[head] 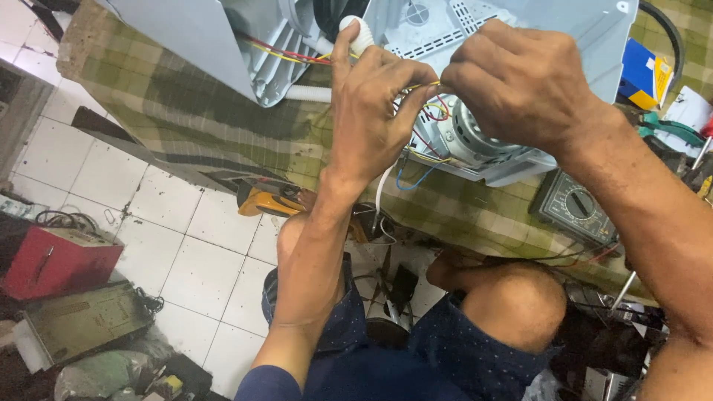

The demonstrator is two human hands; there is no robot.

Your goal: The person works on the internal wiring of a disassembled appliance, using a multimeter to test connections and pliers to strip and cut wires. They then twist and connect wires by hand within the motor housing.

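- Wires point(427, 111), yellow, red and blue, bunching at the middle of the table's near edge, beside the round motor point(469, 134) in the underside of the pale grey appliance casing point(520, 30).
- Sitting on the green checked cloth point(186, 111) of the table, casing filling the far side and leaving only a narrow bare strip along the near edge.
- Crowding the right end of the table: dial multimeter point(573, 206) just beside the casing's near corner, blue and yellow box point(642, 74) further back.
- Lying at the table's near edge, left of the hands: yellow clamp meter point(269, 200).
- Opening beyond the left edge: white tiled floor point(186, 252), with a red box point(56, 260) and clutter well apart at its far left.
- Reaching up from below, left hand point(368, 111), wrist straight, fingers closed in a pinch on the wires, thumb near the white corrugated hose point(356, 33).
- Coming in from the right, right hand point(520, 82), knuckles up, fingers curled tight over the same wires, fingertips meeting those of the left.
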